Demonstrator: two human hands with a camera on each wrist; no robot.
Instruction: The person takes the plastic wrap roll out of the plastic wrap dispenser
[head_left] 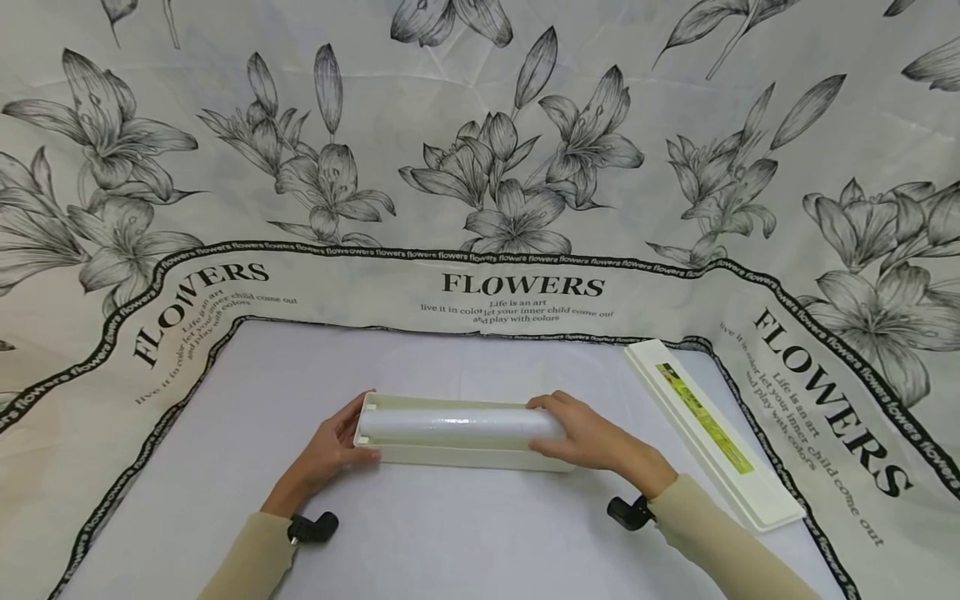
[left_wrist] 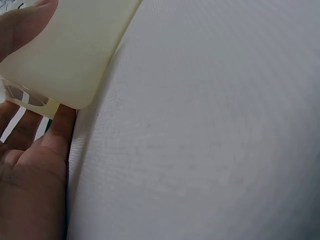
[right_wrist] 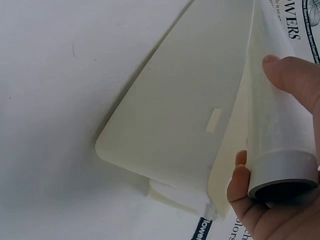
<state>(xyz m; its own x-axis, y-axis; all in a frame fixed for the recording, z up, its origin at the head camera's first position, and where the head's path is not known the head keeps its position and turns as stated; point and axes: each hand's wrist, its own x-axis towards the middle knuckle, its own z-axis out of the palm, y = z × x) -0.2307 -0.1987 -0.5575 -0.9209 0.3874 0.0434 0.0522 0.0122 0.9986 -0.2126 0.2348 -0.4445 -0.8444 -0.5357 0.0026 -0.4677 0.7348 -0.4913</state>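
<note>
A long cream plastic dispenser box [head_left: 465, 456] lies across the middle of the table, its open top showing a roll of cling film [head_left: 457, 422]. My left hand [head_left: 326, 454] holds the box's left end, the thumb on the front wall and the fingers round the end, as the left wrist view also shows on the box wall [left_wrist: 65, 60]. At the other end, my right hand [head_left: 585, 429] grips the film roll [right_wrist: 272, 120]. In the right wrist view the thumb lies along the film and the fingers curl round the tube's dark hollow end, beside the box wall [right_wrist: 165, 120].
A long white lid [head_left: 761, 504] with a yellow-green label lies slantwise at the right table edge. White cloth [head_left: 465, 533] covers the table, and a flower-printed curtain [head_left: 525, 225] borders its back and sides.
</note>
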